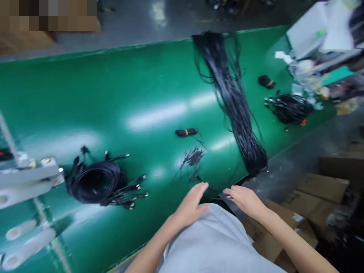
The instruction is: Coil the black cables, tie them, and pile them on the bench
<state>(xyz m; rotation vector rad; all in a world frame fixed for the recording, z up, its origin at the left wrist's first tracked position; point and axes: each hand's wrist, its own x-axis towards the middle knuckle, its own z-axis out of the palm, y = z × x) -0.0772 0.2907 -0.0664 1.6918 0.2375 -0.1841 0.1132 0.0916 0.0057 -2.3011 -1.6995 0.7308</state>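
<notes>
My right hand (pixel 246 199) is at the table's near edge, its fingers closed on a thin black cable (pixel 217 198), blurred by motion. Opposite it, my left hand (pixel 193 204) holds its thumb apart from its fingers, with no clear grip on anything. A short dark cable end (pixel 199 178) lies just beyond the left fingertips. Farther in is a loose pile of short black ties (pixel 193 156), and behind that a small black cable bundle (pixel 186 132) with a yellow band. A long hank of black cables (pixel 230 91) stretches across the table to the right of my hands.
On the green table (pixel 99 94), a coiled cable bundle with plugs (pixel 98 182) lies left. To the right are a small dark bundle (pixel 266 81), another cable heap (pixel 292 108) and clutter. White rolls (pixel 28 242) occupy the left edge. Cardboard boxes (pixel 315 201) stand on the floor right.
</notes>
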